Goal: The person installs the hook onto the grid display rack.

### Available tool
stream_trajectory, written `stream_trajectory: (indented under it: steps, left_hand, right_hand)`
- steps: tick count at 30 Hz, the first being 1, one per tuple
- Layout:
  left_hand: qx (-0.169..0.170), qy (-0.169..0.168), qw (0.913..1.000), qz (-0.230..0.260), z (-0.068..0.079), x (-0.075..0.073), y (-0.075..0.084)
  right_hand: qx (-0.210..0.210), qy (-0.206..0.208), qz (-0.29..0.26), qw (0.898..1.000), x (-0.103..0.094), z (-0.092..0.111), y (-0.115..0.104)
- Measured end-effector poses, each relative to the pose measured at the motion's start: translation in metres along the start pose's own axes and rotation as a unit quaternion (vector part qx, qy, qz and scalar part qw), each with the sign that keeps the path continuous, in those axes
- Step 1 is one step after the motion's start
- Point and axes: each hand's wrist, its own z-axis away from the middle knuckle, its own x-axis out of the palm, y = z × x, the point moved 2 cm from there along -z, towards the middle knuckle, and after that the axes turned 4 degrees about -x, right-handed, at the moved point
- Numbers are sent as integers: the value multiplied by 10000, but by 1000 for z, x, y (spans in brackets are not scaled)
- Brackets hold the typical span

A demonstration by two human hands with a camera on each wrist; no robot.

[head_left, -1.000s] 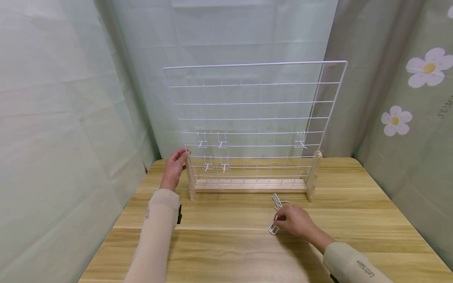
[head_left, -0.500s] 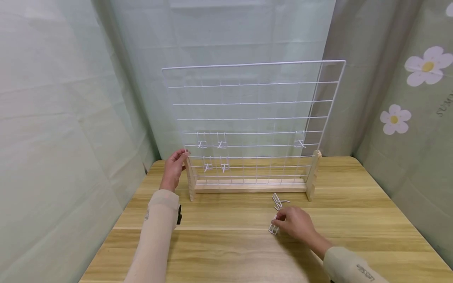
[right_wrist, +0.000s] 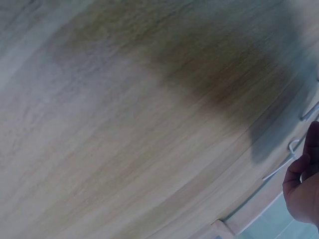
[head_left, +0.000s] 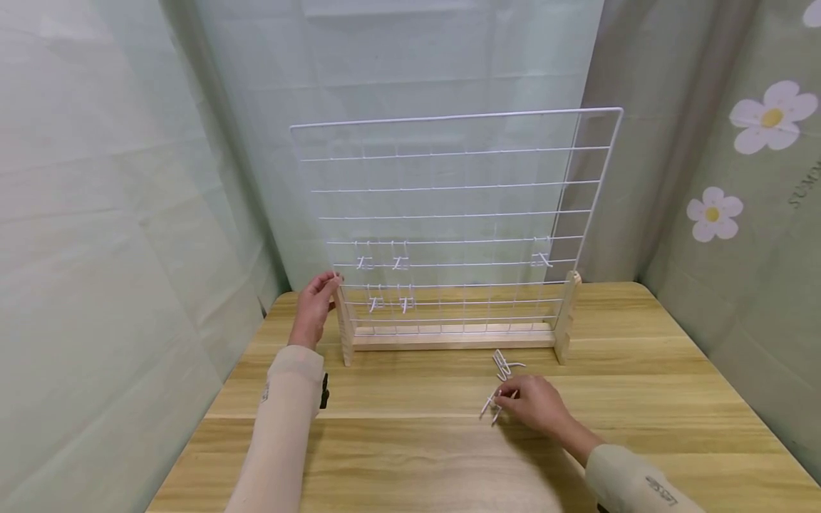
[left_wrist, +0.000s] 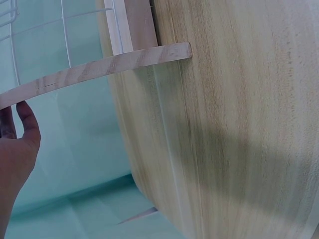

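A white wire grid (head_left: pixel 457 117) stands upright in a wooden base. My left hand (head_left: pixel 312 313) holds the top of its left wooden post (head_left: pixel 346 324); the left wrist view shows the thumb against the outer side of that post (left_wrist: pixel 114 64). Low over the table, my right hand (head_left: pixel 539 406) pinches a white wire hook (head_left: pixel 487 405), two prongs pointing toward me and the rest hidden by the fingers. Just beyond it lies another wire hook (head_left: pixel 504 365). Several such hooks hang on the grid, most at the lower left and one hook (head_left: pixel 541 259) at the right.
The wood-grain table (head_left: pixel 398 456) runs under everything, with rounded far corners. A wooden crossbar (head_left: pixel 449 342) joins the two posts, the right post (head_left: pixel 566 320) being close to the loose hook. Pale fabric curtains (head_left: pixel 128 214) surround the table, the right one printed with flowers.
The hook in my right hand has turned: its rectangular frame end faced the camera earlier, and now its prongs show. My left hand keeps its place on the post.
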Motion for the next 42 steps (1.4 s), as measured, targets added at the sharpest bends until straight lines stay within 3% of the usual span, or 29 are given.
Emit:
stream_trajectory:
  steps: [11, 19, 24, 28, 33, 37, 42]
  left_hand:
    - [112, 68, 9999, -74, -5, -1, -7]
    - [106, 93, 9998, -101, -3, -1, -6]
    - [136, 86, 9998, -108, -3, -1, -6]
    - [159, 97, 9998, -97, -2, 0, -6]
    - [170, 92, 9998, -67, -3, -1, -6]
    - [164, 42, 9999, 32, -5, -1, -6]
    - [156, 11, 9998, 128, -6, -1, -6]
  right_hand:
    - [-450, -293, 401, 9978, 4, -4, -1]
    - [-951, -616, 1054, 9880, -1, -6, -8]
    - [-730, -379, 1325, 9878, -4, -6, -10]
    - [-144, 109, 1158, 9931, -5, -8, -9]
    - [430, 1165, 681, 9899, -8, -14, -7]
    - [582, 2093, 437, 9751, -11, -20, -7]
    - [676, 3153, 384, 9458, -14, -27, -11]
